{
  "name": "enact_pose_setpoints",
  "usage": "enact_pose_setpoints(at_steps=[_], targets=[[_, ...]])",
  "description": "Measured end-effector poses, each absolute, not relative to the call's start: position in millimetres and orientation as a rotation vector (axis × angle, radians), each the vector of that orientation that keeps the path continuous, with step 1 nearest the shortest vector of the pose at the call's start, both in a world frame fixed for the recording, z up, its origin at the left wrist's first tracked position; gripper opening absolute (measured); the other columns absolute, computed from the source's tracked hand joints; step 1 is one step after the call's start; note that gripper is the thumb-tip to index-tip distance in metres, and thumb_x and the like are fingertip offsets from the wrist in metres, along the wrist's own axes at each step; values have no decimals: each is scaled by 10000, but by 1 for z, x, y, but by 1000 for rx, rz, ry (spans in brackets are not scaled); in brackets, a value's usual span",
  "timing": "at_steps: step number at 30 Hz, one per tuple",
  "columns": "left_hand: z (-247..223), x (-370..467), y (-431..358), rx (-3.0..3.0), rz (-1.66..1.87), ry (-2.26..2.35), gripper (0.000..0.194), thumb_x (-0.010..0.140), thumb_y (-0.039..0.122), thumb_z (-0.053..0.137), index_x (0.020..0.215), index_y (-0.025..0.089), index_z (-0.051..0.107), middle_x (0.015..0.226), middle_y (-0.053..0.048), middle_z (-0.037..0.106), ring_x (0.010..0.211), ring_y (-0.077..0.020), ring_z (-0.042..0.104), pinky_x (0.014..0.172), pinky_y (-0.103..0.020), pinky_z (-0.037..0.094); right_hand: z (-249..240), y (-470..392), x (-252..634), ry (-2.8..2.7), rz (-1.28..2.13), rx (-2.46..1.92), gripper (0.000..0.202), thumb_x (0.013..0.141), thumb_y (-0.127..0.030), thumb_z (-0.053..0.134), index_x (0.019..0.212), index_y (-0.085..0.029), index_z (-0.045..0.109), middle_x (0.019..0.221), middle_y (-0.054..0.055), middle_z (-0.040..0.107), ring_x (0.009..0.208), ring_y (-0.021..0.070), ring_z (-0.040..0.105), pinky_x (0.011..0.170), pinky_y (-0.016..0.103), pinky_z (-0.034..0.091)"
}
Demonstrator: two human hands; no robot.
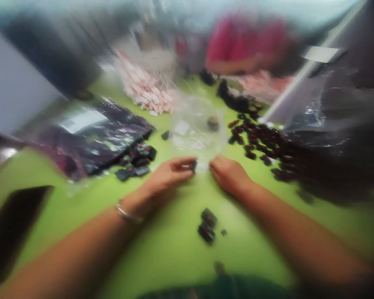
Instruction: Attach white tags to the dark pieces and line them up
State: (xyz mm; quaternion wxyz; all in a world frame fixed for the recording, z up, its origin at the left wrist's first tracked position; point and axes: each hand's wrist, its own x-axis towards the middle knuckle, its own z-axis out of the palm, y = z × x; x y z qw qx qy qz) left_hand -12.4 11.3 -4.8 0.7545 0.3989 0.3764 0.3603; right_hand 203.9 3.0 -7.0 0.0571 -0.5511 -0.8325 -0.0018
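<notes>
Black part (193,166) in left fingers (186,160), clear bag (193,109) holding white pieces (195,142)

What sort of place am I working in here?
Probably a workshop or factory bench for small parts: there are many small dark parts heaped on a green table, a large plastic bag, and another person across the table.
</notes>
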Motion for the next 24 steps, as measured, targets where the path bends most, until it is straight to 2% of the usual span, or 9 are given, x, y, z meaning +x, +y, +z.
enact_pose_setpoints(at_steps=[3, 7, 12, 16, 24], targets=[[-7, -10, 9, 881, 738, 798, 499, 660, 196, 800, 1144, 210, 680, 1090, -86, 690, 843, -148, 644, 834, -303, 488, -5, 5, 198, -2590, -78, -1757, 226, 921, -179, 395, 886, -133, 613, 879, 121, 610, 652, 175, 508, 547, 295, 271], [-10, -9, 6, 885, 729, 770, 488, 686, 196, 784, 1161, 218, 673, 1121, -88, 684, 854, -146, 646, 833, -292, 490, -7, 10, 199, -2591, -15, -1763, 188, 901, -159, 412, 892, -119, 596, 887, 133, 606, 662, 176, 511, 570, 291, 299], [-14, -9, 6, 932, 758, 761, 495, 695, 205, 778, 1176, 208, 662, 1033, -92, 716, 859, -163, 655, 849, -313, 495, -11, 6, 206, -2339, 229, -1452, 109, 859, -158, 446, 789, -167, 528, 771, 66, 571, 663, 158, 489, 635, 272, 374], [-15, -8, 6, 1001, 783, 791, 503, 689, 216, 781, 1176, 192, 660, 1026, -102, 722, 908, -196, 660, 878, -339, 490, -8, -7, 199, -2127, 444, -1161, 104, 846, -164, 455, 750, -202, 469, 704, 8, 523, 621, 126, 460, 615, 244, 391], [-14, -7, 3, 1127, 751, 787, 502, 710, 236, 766, 1194, 175, 648, 1087, -118, 711, 1054, -248, 632, 994, -401, 438, -6, -14, 188, -2108, 470, -1032, 99, 834, -142, 465, 757, -202, 477, 711, 8, 515, 646, 129, 463, 625, 251, 398]])
